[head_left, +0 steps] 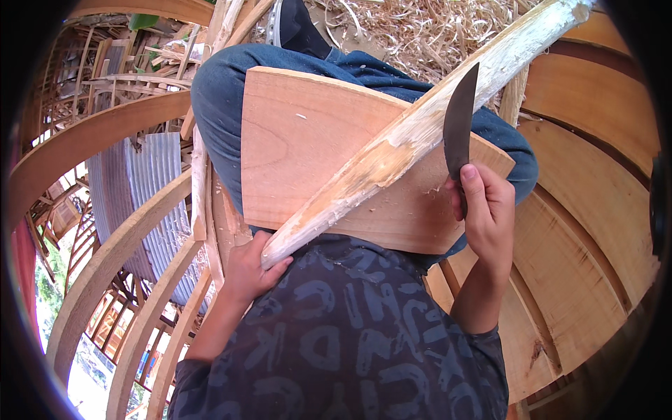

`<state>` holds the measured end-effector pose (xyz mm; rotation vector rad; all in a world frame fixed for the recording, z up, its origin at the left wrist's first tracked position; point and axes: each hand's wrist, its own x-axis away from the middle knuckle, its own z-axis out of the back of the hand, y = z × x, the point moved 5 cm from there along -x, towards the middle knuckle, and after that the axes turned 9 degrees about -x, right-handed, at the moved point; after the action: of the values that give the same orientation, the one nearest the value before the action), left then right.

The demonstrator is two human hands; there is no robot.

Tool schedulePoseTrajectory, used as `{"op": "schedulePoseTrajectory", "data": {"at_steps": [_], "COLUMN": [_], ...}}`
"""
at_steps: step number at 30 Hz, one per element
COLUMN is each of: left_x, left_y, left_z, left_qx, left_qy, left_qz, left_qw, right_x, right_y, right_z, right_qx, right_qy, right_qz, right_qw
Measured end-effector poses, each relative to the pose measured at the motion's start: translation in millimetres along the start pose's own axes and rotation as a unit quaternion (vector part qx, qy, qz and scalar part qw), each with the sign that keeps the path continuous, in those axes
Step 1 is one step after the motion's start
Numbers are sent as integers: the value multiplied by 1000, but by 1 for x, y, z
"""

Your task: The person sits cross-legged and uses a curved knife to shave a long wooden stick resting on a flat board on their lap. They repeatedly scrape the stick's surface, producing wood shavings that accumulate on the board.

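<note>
A long pale wooden pole (381, 157), mostly stripped of bark, slants from my waist up to the far right. My left hand (253, 269) is closed around its near end. In my right hand (483, 203) is a knife (460, 120), its broad dark blade pointing upward beside the pole; the handle is mostly hidden in my fist. Under the pole a flat wooden board (308, 133) lies across my lap. A few small shavings are scattered on the board.
Curved wooden ribs (105, 259) rise on the left, with corrugated metal sheets (150, 203) beyond them. Wide planks (581, 210) curve along the right. Curly wood shavings (420, 28) cover the ground ahead, near a dark shoe (304, 31).
</note>
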<state>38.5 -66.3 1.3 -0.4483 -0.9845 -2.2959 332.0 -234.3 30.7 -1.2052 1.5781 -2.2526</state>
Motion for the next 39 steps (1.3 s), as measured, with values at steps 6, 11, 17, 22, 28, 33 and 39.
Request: {"op": "schedulePoseTrajectory", "data": {"at_steps": [6, 11, 17, 22, 28, 33, 39], "left_x": [-1, -4, -7, -8, -7, -7, -9], "left_y": [2, 4, 7, 6, 6, 3, 4], "left_z": [-1, -1, 1, 1, 0, -2, -1], "left_qx": [-8, -1, 9, 17, 27, 47, 60], "left_qy": [-4, -14, -24, -42, -52, -60, -67], "left_qz": [1, -2, -5, 2, 20, 27, 35], "left_qw": [1000, 1000, 1000, 999, 998, 997, 995], "right_x": [5, 11, 13, 16, 22, 23, 14], "right_y": [-13, -9, -8, -6, -3, -3, -7], "right_z": [-9, -13, -15, -17, -16, -14, -8], "right_qx": [215, 242, 221, 213, 238, 243, 195], "right_qy": [23, 37, 23, 17, -12, -25, -16], "right_qz": [172, 179, 156, 144, 113, 125, 109], "right_qw": [961, 953, 963, 966, 965, 962, 975]}}
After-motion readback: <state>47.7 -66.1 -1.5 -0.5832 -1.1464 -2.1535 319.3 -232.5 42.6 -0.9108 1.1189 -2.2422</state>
